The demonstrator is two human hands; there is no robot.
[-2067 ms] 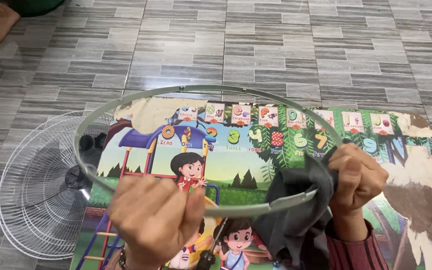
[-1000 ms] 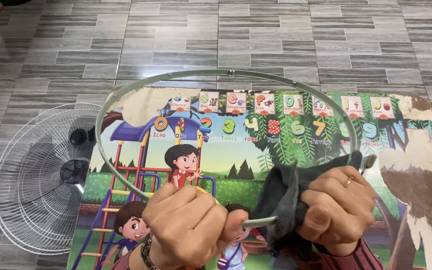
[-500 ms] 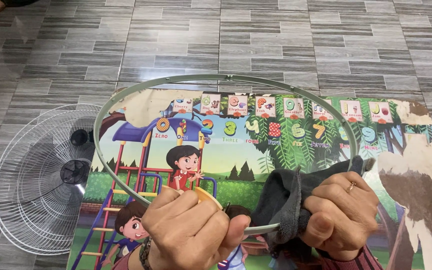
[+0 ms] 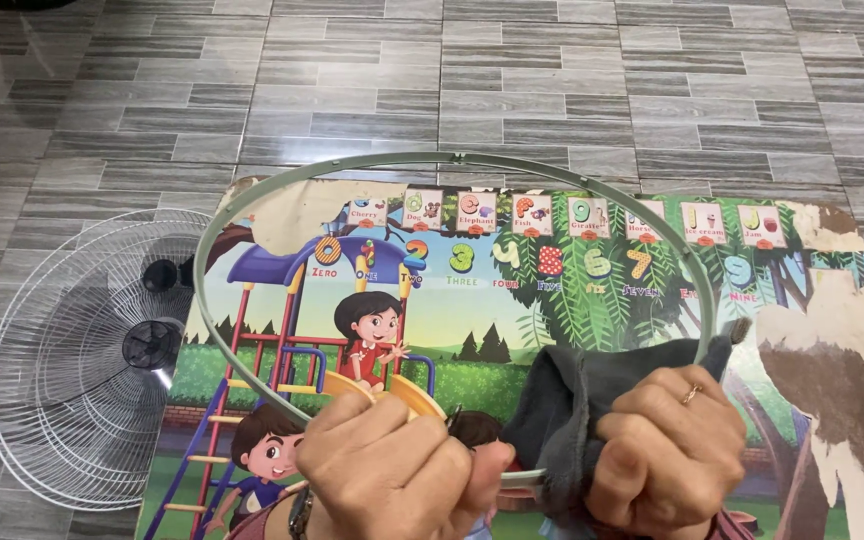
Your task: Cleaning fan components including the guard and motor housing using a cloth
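Over tiled floor (image 4: 552, 80), fists (image 4: 392, 470) round ring (image 4: 452, 158)

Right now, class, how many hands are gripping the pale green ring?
2. The left hand grips the pale green ring at its near edge, bare; the right hand beside it clamps the ring through a dark grey cloth. No other hands are in view.

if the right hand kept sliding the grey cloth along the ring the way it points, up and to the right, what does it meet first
Nothing but more of the pale green ring: the right hand and grey cloth look to have free rim ahead, though depth is unclear.
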